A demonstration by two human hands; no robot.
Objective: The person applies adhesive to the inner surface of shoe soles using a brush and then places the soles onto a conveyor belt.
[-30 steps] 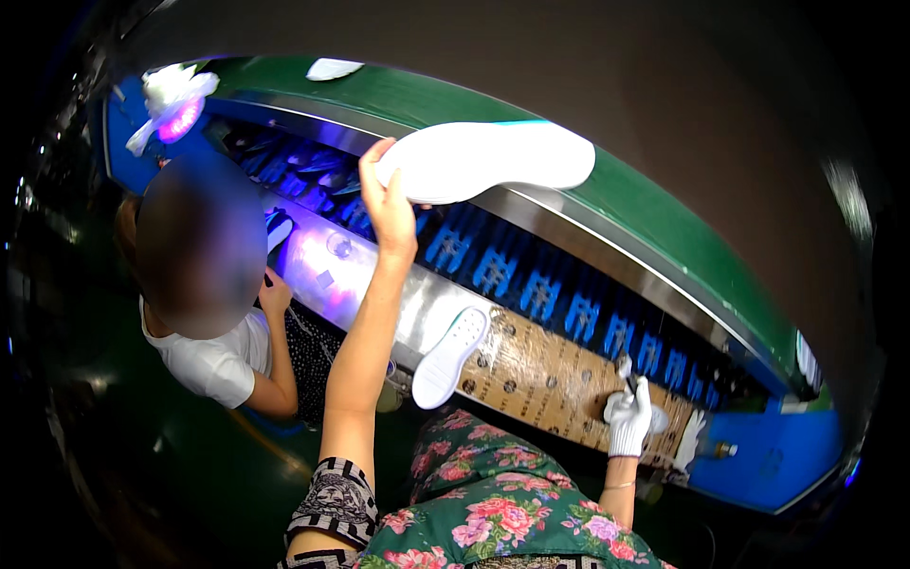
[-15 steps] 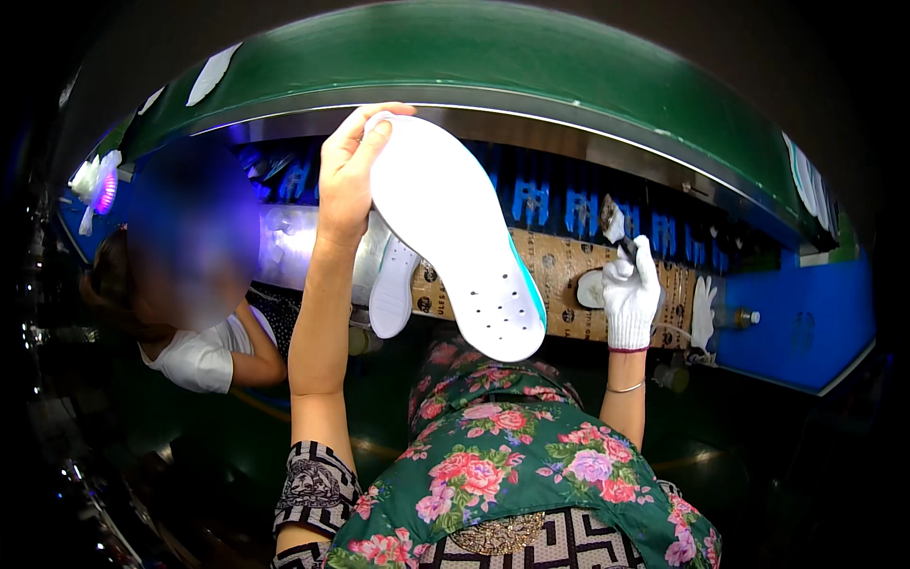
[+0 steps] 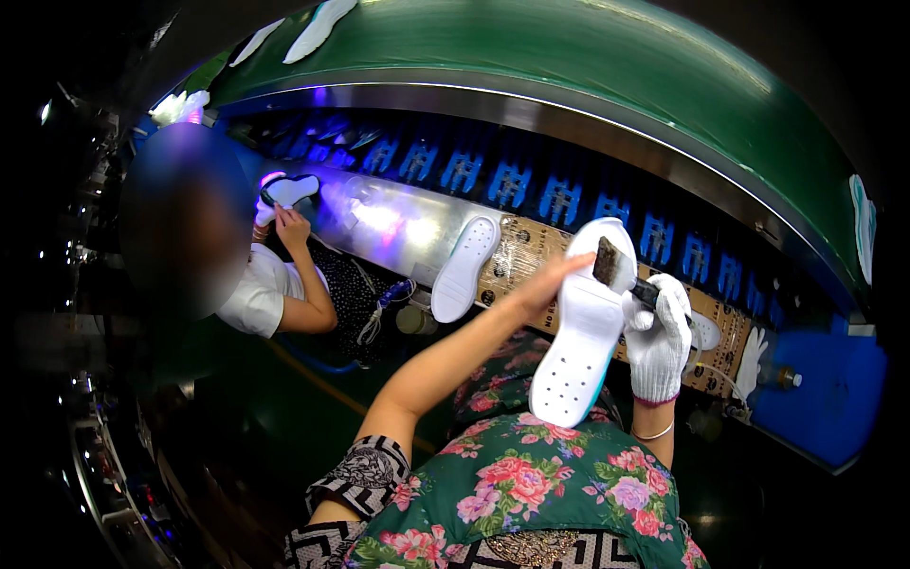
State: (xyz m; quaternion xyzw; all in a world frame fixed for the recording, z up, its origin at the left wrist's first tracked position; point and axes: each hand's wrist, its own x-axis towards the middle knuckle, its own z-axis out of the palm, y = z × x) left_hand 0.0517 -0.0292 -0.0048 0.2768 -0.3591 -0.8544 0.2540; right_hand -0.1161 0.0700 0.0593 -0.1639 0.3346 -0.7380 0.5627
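Observation:
My bare left hand point(image 3: 548, 286) grips a white shoe sole point(image 3: 580, 341) by its side near the toe end. Small holes dot the heel end, which points down toward me, and a teal strip shows along one side. My right hand point(image 3: 661, 341), in a white knit glove, is closed on a dark-handled brush point(image 3: 621, 266). The brush's dark bristles lie against the sole's toe end. Left of my hands, another white sole point(image 3: 465, 270) rests on the bench.
A green conveyor belt point(image 3: 607, 57) with a metal side runs across the far side, carrying white soles point(image 3: 320, 30). Brown printed cardboard point(image 3: 517, 248) covers part of the bench. A white glove point(image 3: 752, 365) lies near a blue bin point(image 3: 825, 398). At left, a person point(image 3: 261, 294) handles another sole.
The sole has come down and nearer to me, tilting the other way. My right hand has brought the brush onto its toe end. The view has turned somewhat.

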